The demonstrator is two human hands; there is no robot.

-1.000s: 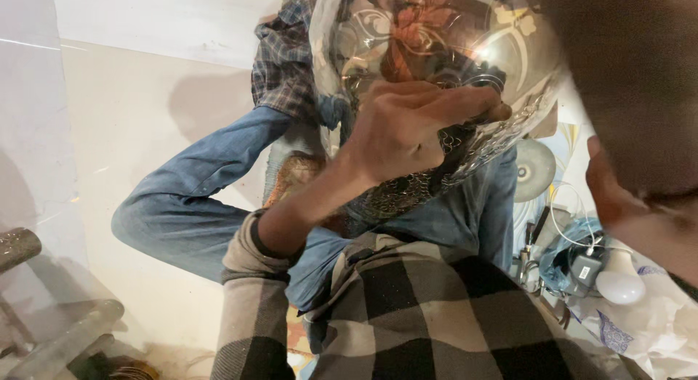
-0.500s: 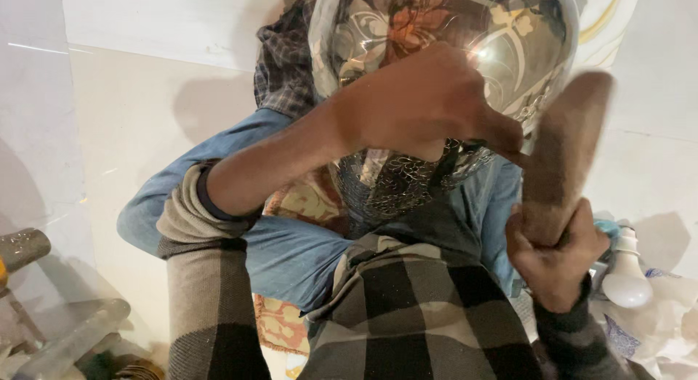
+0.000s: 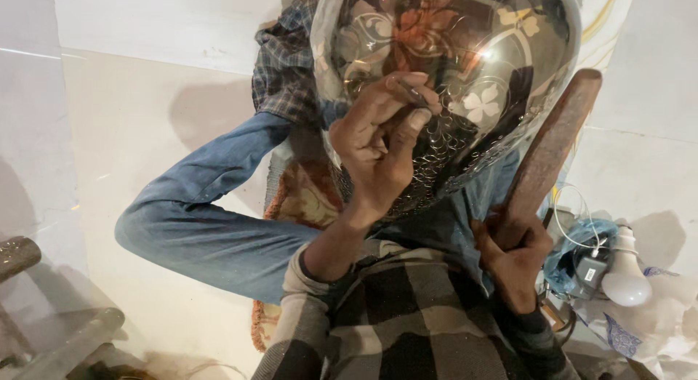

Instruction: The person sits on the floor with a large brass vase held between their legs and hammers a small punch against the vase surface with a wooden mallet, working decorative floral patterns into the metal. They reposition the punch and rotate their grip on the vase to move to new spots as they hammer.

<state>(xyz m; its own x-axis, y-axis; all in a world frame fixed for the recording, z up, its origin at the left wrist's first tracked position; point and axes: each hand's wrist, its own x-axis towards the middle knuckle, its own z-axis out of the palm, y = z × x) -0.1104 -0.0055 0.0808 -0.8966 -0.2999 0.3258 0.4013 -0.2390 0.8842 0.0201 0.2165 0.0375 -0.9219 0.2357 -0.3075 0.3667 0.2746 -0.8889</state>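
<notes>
A large shiny metal vessel with engraved flower patterns rests on my lap, tilted toward me, reflecting the surroundings. My left hand lies against its front side and pinches a thin metal punch whose tip touches the vessel's surface. My right hand is closed around the lower end of a brown wooden mallet, which stands upright beside the vessel's right edge. I sit cross-legged in blue jeans and a checked shirt.
A patterned mat lies under my legs on a pale tiled floor. At the right are a white light bulb, a black adapter with a white cable, blue cloth and crumpled paper. A metal bar sits at the lower left.
My right hand has come into view with the wooden mallet and now holds it upright by the vessel. My left hand has shifted on the vessel, fingers now pinching the punch.
</notes>
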